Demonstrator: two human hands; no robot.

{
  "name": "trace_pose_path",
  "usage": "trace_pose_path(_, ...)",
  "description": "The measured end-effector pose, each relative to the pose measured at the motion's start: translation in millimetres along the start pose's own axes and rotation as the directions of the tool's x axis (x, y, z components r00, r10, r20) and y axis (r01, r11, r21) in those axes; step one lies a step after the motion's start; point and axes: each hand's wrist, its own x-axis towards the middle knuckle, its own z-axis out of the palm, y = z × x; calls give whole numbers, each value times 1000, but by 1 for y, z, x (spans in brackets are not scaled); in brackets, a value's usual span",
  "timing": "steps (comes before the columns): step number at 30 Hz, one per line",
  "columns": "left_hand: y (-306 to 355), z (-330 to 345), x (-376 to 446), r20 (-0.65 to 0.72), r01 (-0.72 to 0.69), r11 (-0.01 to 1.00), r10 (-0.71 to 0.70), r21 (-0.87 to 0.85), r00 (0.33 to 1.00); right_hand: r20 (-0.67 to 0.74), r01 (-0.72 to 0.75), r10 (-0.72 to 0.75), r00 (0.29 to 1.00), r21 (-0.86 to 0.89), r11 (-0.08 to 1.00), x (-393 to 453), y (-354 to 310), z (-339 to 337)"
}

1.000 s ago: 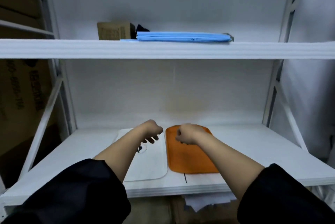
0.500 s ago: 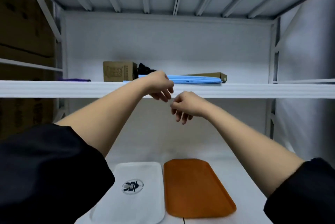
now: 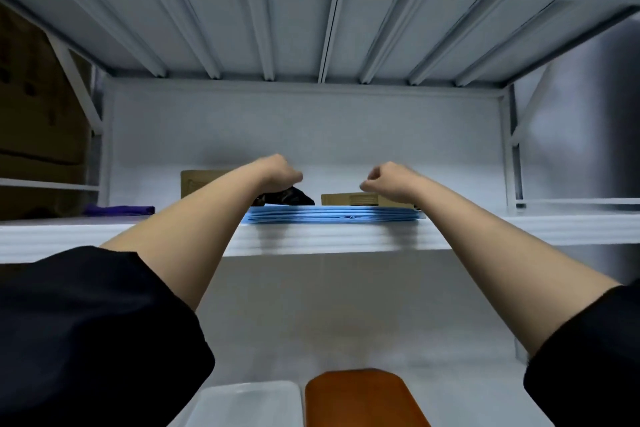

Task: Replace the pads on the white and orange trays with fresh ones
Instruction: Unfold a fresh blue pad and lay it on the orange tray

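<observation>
Both hands are raised to the upper shelf [image 3: 346, 236], forearms bare, black sleeves [image 3: 86, 329] at the lower edge of view.

Left hand [image 3: 280, 172]: fingers curled downward, knuckles toward the camera, positioned above the left end of the stack of blue pads [image 3: 334, 215]. No object is visibly held; whether the fingertips reach the pads cannot be determined, as the hand itself hides them.

Right hand [image 3: 388, 179]: fingers likewise curled, positioned above the right part of the same stack. Nothing is visibly held; contact with the pads cannot be determined.

Stack of blue pads: lies flat at the front edge of the upper shelf, between the two forearms, apparently several folded sheets.

White tray [image 3: 249, 404]: on the lower shelf [image 3: 346, 322], at the bottom of the view, partly cut off. No pad is seen on the visible portion.

Orange tray [image 3: 363, 399]: just beside the white tray, to its right, also cut off by the frame. Its visible surface is bare.

Other items on the upper shelf: a cardboard box [image 3: 197, 184] behind the left forearm; a black object [image 3: 294, 198] behind the pads, type not identifiable; a flat cardboard box [image 3: 363, 200] directly behind the stack; a purple cloth [image 3: 119, 209] to the far left.
</observation>
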Motion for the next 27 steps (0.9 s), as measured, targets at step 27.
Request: trace_pose_path(27, -38, 37, 39, -147, 96, 933, -155, -347, 977, 191, -359, 346, 919, 35, 933, 17, 26, 19)
